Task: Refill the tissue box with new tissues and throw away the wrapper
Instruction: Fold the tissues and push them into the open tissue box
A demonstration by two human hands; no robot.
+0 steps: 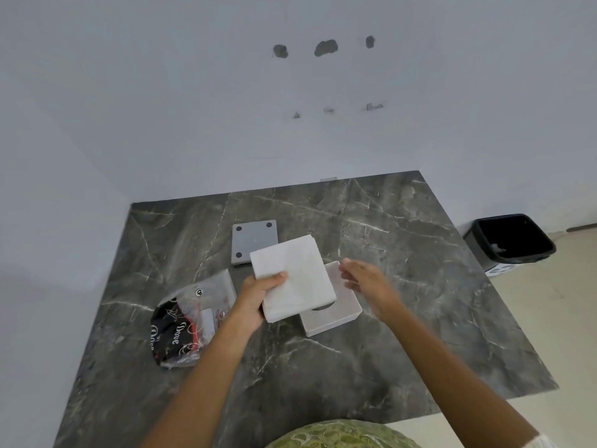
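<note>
My left hand [258, 295] grips a white stack of tissues [295, 274] by its near left corner and holds it tilted above the table. Partly under the stack lies the pale square tissue box [339, 313], its round opening just showing at the stack's edge. My right hand [363, 279] hovers with fingers spread beside the stack's right edge, over the box, holding nothing. The crumpled plastic wrapper [185, 321], black and red with white lettering, lies on the table to the left of my left forearm.
A grey square plate with dark round pads [255, 239] lies behind the tissues. The dark marble table [403, 253] stands against a white wall. A black waste bin [510, 240] stands on the floor off the table's right side.
</note>
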